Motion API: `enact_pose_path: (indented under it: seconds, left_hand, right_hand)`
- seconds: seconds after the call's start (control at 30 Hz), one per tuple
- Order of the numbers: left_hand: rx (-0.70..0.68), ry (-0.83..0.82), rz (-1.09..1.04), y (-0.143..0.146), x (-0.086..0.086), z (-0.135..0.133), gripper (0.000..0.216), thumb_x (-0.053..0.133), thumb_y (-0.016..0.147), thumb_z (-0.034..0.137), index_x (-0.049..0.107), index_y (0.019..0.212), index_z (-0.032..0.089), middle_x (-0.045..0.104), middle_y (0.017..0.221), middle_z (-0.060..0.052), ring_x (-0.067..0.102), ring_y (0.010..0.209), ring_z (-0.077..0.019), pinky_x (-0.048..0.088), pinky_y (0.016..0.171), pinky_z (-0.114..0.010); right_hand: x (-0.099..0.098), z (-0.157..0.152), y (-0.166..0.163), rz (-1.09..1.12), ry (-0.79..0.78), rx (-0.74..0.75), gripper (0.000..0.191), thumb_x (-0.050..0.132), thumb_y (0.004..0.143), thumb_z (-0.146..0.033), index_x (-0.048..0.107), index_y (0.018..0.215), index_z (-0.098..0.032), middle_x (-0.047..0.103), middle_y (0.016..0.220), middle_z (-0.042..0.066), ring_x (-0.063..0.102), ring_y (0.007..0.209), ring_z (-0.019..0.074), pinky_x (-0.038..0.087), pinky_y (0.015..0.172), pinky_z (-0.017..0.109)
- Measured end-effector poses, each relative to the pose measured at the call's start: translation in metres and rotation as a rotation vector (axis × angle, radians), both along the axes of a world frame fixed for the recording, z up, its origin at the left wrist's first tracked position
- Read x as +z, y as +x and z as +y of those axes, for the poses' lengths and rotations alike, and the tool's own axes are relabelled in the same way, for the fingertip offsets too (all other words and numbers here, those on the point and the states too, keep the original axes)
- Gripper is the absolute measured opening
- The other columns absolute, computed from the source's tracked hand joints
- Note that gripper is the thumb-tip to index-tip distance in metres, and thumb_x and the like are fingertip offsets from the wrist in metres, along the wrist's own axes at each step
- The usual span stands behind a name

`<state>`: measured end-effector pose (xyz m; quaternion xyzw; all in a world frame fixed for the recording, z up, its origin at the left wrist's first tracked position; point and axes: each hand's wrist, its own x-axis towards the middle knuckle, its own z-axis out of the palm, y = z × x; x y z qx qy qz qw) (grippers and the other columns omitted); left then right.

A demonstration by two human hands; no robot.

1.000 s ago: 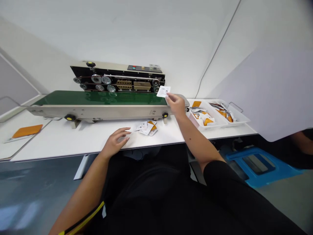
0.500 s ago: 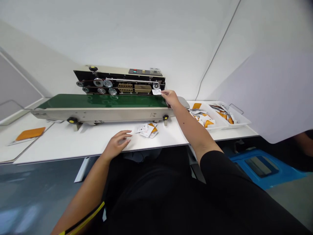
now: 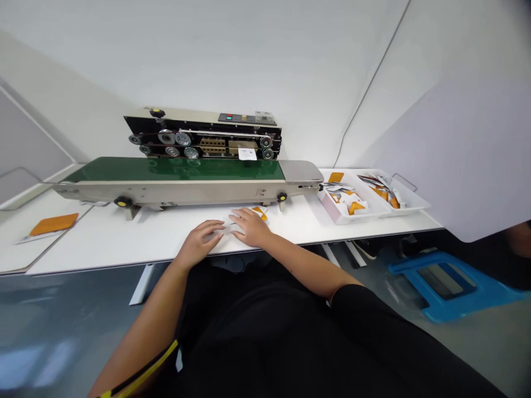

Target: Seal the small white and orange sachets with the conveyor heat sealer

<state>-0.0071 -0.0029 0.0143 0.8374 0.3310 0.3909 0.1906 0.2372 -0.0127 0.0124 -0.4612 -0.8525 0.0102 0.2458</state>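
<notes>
- Left hand [image 3: 199,242] – open and resting low on the worktop [image 3: 103,246], left of centre in the lower frame; its fingers are loosely spread and slightly curled, pinching nothing.
- Right hand [image 3: 249,228] – also open, fingers loosely spread, lying over a pile of sachets [image 3: 260,212] just right of the left hand. It pinches nothing that shows, and the fingertips of the two hands nearly meet.
- Pile – mostly hidden beneath the right hand; only white edges and an orange corner show past the fingers.
- One white sachet [image 3: 248,154] stands upright against the belts of the band sealer [image 3: 203,138] at upper centre, just above the green conveyor [image 3: 174,169] and well apart from both hands.
- Right of the conveyor, at mid-right of the frame, a white tray [image 3: 340,219] sits on the worktop, with white-and-orange sachets heaped in its sections.
- At the far left of the frame, a single orange-and-white packet [image 3: 53,224] lies flat.
- Lower right – a blue plastic stool [image 3: 440,287] stands on the floor, below the worktop.
</notes>
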Motion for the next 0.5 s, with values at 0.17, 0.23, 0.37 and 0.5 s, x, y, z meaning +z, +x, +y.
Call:
enact_pose_path:
  seconds: [0.17,0.23,0.37,0.5]
  left_hand:
    - [0.011,0.016,-0.007,0.000,-0.003,0.001,0.026,0.064,0.099,0.045,0.079,0.107,0.025,0.076,0.123,-0.010,0.071,0.117,-0.0274,0.054,0.110,-0.046]
    - [0.013,0.021,-0.003,0.000,-0.004,0.001,0.026,0.064,0.099,0.045,0.078,0.107,0.024,0.076,0.123,-0.010,0.071,0.117,-0.0269,0.054,0.110,-0.046]
    - [0.009,0.026,0.013,0.001,-0.005,0.001,0.027,0.063,0.101,0.044,0.077,0.109,0.023,0.075,0.124,-0.010,0.070,0.117,-0.0265,0.054,0.110,-0.045]
    - [0.022,0.022,0.021,0.001,-0.004,0.000,0.028,0.062,0.101,0.046,0.077,0.107,0.023,0.075,0.124,-0.010,0.070,0.118,-0.0271,0.054,0.110,-0.046]
  right_hand:
    - [-0.005,0.006,-0.002,-0.029,-0.116,-0.092,0.061,0.069,0.096,-0.041,0.057,0.150,-0.016,0.054,0.158,0.016,0.046,0.148,0.0317,0.030,0.127,0.050]
    - [-0.004,0.006,0.000,-0.006,-0.107,-0.062,0.049,0.066,0.096,-0.028,0.062,0.144,-0.016,0.064,0.148,0.013,0.053,0.141,0.0286,0.029,0.127,0.048]
    - [-0.007,0.006,0.004,0.110,-0.096,-0.019,0.041,0.058,0.094,-0.009,0.072,0.130,-0.021,0.071,0.138,0.008,0.060,0.133,0.0248,0.029,0.127,0.050]
    - [-0.012,0.011,0.012,0.410,-0.086,-0.010,0.042,0.049,0.097,-0.010,0.075,0.127,-0.026,0.073,0.133,0.005,0.061,0.130,0.0211,0.042,0.120,0.042]
